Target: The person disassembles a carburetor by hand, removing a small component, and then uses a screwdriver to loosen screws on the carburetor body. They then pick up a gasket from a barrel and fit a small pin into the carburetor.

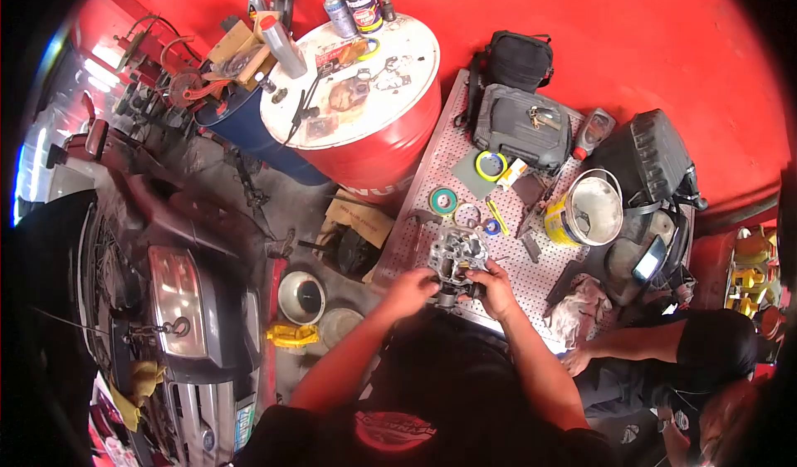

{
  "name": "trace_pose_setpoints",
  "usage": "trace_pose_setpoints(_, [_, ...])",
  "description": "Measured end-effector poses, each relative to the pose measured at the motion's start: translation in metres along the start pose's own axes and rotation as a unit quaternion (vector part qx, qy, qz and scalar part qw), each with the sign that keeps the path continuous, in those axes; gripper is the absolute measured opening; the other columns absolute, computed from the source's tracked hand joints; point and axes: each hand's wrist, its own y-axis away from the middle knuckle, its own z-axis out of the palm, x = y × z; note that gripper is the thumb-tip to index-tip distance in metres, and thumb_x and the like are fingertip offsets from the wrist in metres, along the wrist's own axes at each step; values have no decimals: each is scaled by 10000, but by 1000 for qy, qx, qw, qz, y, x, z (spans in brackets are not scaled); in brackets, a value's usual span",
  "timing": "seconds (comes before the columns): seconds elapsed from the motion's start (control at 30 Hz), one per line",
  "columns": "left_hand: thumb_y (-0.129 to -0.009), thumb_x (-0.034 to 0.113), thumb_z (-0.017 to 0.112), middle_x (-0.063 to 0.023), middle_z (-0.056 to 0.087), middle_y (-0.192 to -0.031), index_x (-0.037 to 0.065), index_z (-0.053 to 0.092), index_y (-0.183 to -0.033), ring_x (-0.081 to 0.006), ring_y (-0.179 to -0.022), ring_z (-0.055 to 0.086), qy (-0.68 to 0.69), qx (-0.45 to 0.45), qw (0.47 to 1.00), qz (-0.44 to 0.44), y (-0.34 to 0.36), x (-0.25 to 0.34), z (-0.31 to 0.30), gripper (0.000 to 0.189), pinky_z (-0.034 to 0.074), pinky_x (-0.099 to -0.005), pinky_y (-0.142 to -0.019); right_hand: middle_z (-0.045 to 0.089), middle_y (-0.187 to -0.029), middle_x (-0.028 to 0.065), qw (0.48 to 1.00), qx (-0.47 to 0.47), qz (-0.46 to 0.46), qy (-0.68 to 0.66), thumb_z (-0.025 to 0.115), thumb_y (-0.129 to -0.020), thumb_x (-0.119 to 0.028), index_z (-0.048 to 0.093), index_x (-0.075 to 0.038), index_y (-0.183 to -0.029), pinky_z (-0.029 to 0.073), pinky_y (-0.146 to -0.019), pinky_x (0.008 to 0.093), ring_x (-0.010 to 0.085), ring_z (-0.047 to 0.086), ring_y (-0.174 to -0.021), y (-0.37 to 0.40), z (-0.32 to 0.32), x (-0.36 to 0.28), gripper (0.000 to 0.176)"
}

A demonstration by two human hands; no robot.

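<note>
My left hand (413, 290) is closed on the left side of a silver cast-metal engine part (458, 251), its thumb at the near edge. On the opposite side my right hand (495, 289) grips the same part with thumb and fingers. Openings and dark fittings show along the part, which is close over the near edge of the perforated metal table (525, 280). Just beyond it are a green tape roll (443, 201), a clear ring-shaped roll (467, 215) and a small blue roll (491, 227).
A yellow-labelled bucket (584, 210), rag (579, 311), phone (649, 259) and black bags (521, 127) occupy the table's right and back. A red drum (365, 156) stands beyond left, a car (178, 301) at left. Another person's hand (574, 359) rests near the table's right corner.
</note>
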Motion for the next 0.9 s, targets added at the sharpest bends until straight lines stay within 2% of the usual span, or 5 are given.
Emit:
trace_pose_setpoints(0.2, [-772, 286, 744, -215, 681, -1031, 32, 667, -1013, -355, -970, 669, -44, -73, 996, -30, -32, -30, 65, 359, 522, -448, -841, 648, -1175, 180, 999, 47, 18, -11, 579, -898, -48, 520, -26, -1285, 591, -706, 527, 367, 668, -1029, -21, -87, 53, 393])
trace_pose_setpoints(0.47, [-797, 274, 715, -216, 675, -1110, 29, 636, -1119, -393, -1039, 649, -27, -88, 995, -36, -67, -92, 145, 412, 513, -464, -914, 602, -1144, 142, 990, 117, 63, -55, 591, -839, -51, 510, -87, -1250, 573, -790, 570, 356, 630, -1018, -17, -134, 69, 420])
trace_pose_setpoints(0.6, [-872, 208, 606, -217, 680, -1072, 55, 597, -1182, -399, -1028, 652, -75, 38, 996, 30, -65, -84, 121, 346, 516, -506, -882, 600, -1213, 124, 988, 130, 74, -47, 582, -778, -17, 499, -111, -1329, 581, -794, 582, 363, 628, -1039, -27, -163, 79, 565])
trace_pose_setpoints(0.7, [-868, 214, 621, -213, 688, -1017, 80, 596, -1243, -395, -999, 659, -49, -28, 998, -39, -58, -29, 19, 399, 521, -510, -859, 602, -1199, 82, 990, 108, 77, -50, 614, -821, -68, 495, -155, -1329, 556, -810, 536, 322, 618, -1046, -27, -161, 76, 529])
trace_pose_setpoints(0.9, [-880, 195, 648, -207, 696, -952, 73, 603, -1252, -371, -899, 680, -119, 108, 987, -18, -88, -30, -98, 393, 539, -476, -807, 603, -1220, 67, 991, 97, 63, -66, 626, -811, -61, 508, -154, -1319, 554, -807, 537, 317, 619, -1049, -31, -174, 85, 529])
